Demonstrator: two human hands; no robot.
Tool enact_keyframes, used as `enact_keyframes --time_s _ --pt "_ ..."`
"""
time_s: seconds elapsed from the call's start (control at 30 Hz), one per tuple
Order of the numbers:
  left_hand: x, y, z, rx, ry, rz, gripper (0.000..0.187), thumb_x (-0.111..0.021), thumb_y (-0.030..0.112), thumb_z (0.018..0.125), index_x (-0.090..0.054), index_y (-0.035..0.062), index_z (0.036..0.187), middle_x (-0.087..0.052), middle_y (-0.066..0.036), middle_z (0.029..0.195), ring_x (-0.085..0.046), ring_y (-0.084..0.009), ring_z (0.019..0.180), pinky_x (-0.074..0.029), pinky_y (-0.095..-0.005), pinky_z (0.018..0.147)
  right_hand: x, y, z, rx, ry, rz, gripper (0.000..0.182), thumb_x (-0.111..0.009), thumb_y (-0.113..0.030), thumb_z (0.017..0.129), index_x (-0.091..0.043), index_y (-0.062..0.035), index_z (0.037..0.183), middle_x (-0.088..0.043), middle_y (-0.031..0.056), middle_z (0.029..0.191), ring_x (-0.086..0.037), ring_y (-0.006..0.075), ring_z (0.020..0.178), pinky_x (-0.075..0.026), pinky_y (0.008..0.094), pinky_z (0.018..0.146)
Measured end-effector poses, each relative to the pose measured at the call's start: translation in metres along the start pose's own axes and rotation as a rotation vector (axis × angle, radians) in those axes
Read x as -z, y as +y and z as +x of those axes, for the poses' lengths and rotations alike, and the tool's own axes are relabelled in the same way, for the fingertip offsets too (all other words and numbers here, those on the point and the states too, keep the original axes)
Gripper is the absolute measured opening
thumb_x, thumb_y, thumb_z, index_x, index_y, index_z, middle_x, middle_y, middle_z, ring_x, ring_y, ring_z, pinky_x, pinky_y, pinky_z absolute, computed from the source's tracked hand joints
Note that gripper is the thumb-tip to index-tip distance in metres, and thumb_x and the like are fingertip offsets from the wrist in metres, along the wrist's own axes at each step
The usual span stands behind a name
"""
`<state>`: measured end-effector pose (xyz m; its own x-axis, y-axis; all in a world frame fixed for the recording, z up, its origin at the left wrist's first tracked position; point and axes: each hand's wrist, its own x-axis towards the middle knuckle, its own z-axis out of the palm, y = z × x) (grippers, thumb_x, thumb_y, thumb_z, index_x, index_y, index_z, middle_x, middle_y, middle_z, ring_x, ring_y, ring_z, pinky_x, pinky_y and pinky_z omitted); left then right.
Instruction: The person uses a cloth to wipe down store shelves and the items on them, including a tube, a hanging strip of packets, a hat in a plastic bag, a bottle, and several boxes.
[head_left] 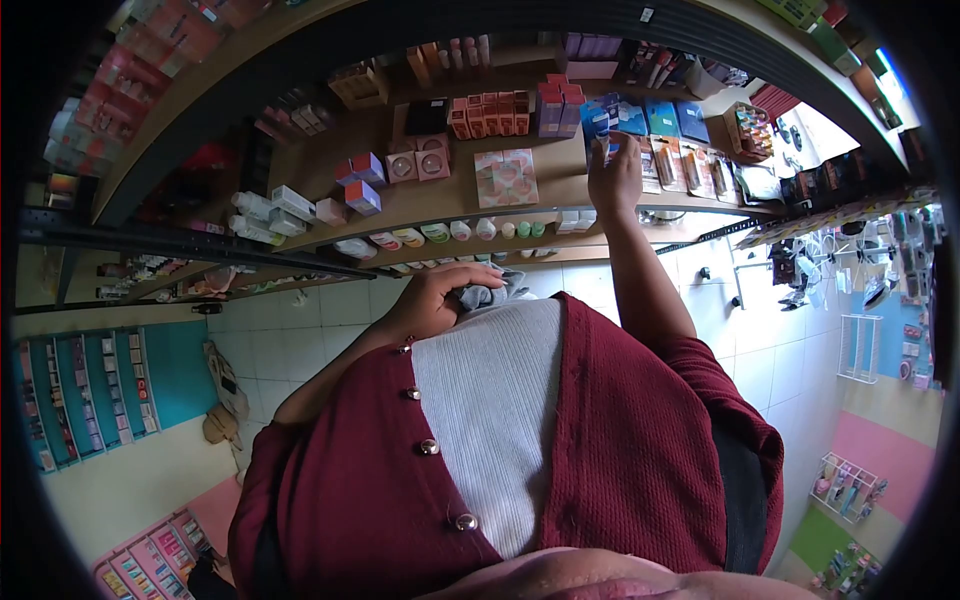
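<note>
Shelf: a wooden shelf (560, 188) with dark metal edging curves across the upper view, carrying rows of small packaged goods.
Floor: pale square tiles (770, 370) show on both sides of the body.
Cardigan: dark red, ribbed, hanging open (640, 440) over a pale grey top (490, 400).
Right hand: the right hand (614, 175) stretches to the shelf, its fingers bent at a blue-and-white pack (603, 118); the hand covers part of it, so I cannot tell whether they grip it.
Left hand: the left hand (445, 298) is in front of the body, its fingers curled over a grey cloth (495, 292), holding it near the grey top.
Blue-and-white pack: on the shelf, just left of a green pack (661, 118) and right of some purple boxes (558, 108).
Red-orange boxes: a row (490, 115) standing left of the purple ones.
Patterned pack: square, peach and white (506, 178), near the shelf's front edge.
Carded packs: orange and white (668, 165), side by side just right of the right hand.
Pink boxes: with round windows (432, 160), left of the patterned pack.
Buttons: round, shiny (429, 447), down one edge of the cardigan.
</note>
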<state>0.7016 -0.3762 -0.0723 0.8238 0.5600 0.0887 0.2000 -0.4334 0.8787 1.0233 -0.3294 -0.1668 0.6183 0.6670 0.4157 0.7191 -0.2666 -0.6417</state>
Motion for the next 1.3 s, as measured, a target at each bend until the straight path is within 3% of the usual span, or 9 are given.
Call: enact_keyframes --time_s 0.37,0.43,0.77,1.07,1.23,1.3 --pt "-0.001 -0.002 0.002 -0.014 -0.012 0.013 0.035 -0.065 -0.005 0.073 -0.068 0.0096 0.105 -0.066 -0.008 0.113 -0.061 -0.0251 0.108 -0.046 -0.0360 0.096 -0.005 -0.006 0.012 -0.091 0.114 -0.007 0.034 -0.064 -0.032 0.083 -0.052 -0.0100 0.106 -0.058 0.0090 0.103 -0.058 0.0314 0.098 -0.047 0.0427 0.078" --pt "0.001 -0.002 0.001 -0.029 -0.050 0.039 0.034 -0.066 -0.004 0.074 -0.066 0.0067 0.106 -0.064 -0.009 0.116 -0.059 -0.0247 0.112 -0.043 -0.0369 0.099 0.004 -0.012 0.016 -0.205 -0.083 -0.135 0.036 -0.064 -0.038 0.082 -0.053 -0.0116 0.104 -0.059 0.0083 0.104 -0.060 0.0309 0.096 -0.048 0.0428 0.078" --pt "-0.002 0.000 0.000 -0.030 -0.005 0.010 0.034 -0.065 -0.006 0.073 -0.067 0.0077 0.104 -0.066 -0.009 0.111 -0.062 -0.0250 0.107 -0.046 -0.0356 0.095 -0.001 -0.008 0.030 -0.194 -0.318 -0.348 0.041 -0.062 -0.046 0.083 -0.059 -0.0129 0.106 -0.062 0.0076 0.109 -0.061 0.0263 0.102 -0.048 0.0396 0.083" --pt "-0.006 0.001 0.003 -0.018 -0.013 0.013 0.035 -0.064 -0.008 0.073 -0.067 0.0070 0.105 -0.066 -0.009 0.111 -0.061 -0.0252 0.108 -0.046 -0.0359 0.095 -0.001 -0.006 0.026 -0.174 -0.356 -0.345 0.041 -0.061 -0.048 0.083 -0.059 -0.0139 0.107 -0.062 0.0084 0.108 -0.061 0.0274 0.101 -0.049 0.0398 0.082" --pt "-0.009 0.001 0.014 0.094 0.106 -0.051 0.044 -0.046 -0.016 0.074 -0.065 0.0056 0.107 -0.065 -0.012 0.112 -0.060 -0.0246 0.111 -0.043 -0.0322 0.097 0.004 -0.007 0.028 -0.181 -0.355 -0.300 0.042 -0.061 -0.046 0.083 -0.058 -0.0129 0.108 -0.061 0.0090 0.110 -0.060 0.0280 0.104 -0.049 0.0415 0.082" --pt "-0.010 -0.005 0.020 0.148 0.102 -0.096 0.052 -0.038 -0.018 0.073 -0.061 0.0036 0.114 -0.064 -0.012 0.115 -0.057 -0.0210 0.113 -0.041 -0.0287 0.097 0.004 -0.002 0.027 -0.108 -0.234 -0.236 0.040 -0.060 -0.046 0.084 -0.058 -0.0123 0.106 -0.060 0.0091 0.107 -0.061 0.0293 0.101 -0.049 0.0412 0.081"
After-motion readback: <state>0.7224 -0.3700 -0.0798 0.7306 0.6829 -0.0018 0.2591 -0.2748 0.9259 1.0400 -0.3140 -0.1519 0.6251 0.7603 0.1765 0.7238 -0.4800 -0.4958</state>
